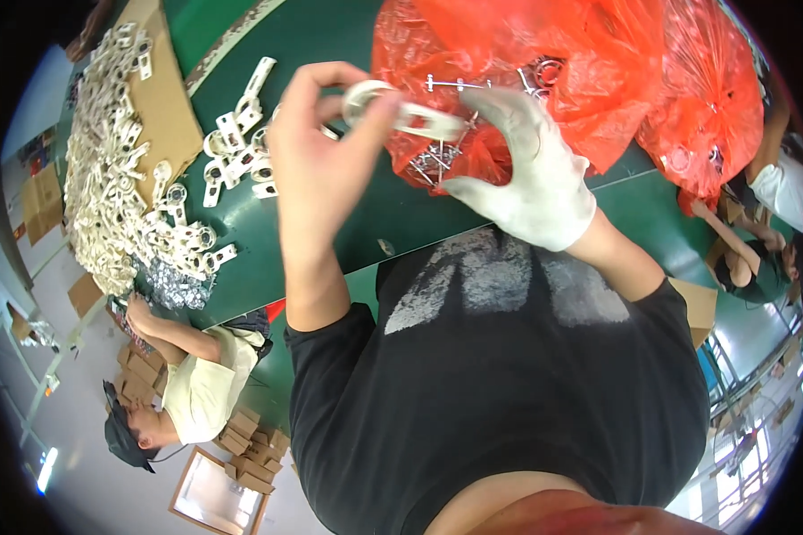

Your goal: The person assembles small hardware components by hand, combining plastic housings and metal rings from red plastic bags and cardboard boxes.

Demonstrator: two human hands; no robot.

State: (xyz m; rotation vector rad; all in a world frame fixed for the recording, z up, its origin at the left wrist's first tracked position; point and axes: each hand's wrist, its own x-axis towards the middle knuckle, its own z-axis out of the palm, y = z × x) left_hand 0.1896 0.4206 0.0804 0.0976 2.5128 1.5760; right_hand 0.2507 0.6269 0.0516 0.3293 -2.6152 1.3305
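Observation:
My bare left hand (317, 160) is raised over the green table, its thumb and fingers closed on a white plastic part (428, 122). That part has a round ring at one end and a flat slotted arm, and it is blurred by motion. My right hand (540, 178), in a white glove, is just right of the part's free end, thumb and fingers spread wide apart. A thin metal rod with short crosspieces (446, 84) shows by the gloved fingertips; whether they touch it is unclear. Behind both hands lies an open red plastic bag (589, 116) holding metal pieces (435, 162).
Several similar white parts (232, 147) lie left of my left hand. Farther left are a big heap of them (98, 169), cardboard (165, 98) and small clear bags (177, 283). A tied red bag (705, 98) stands at right. Co-workers (196, 366) sit on both sides.

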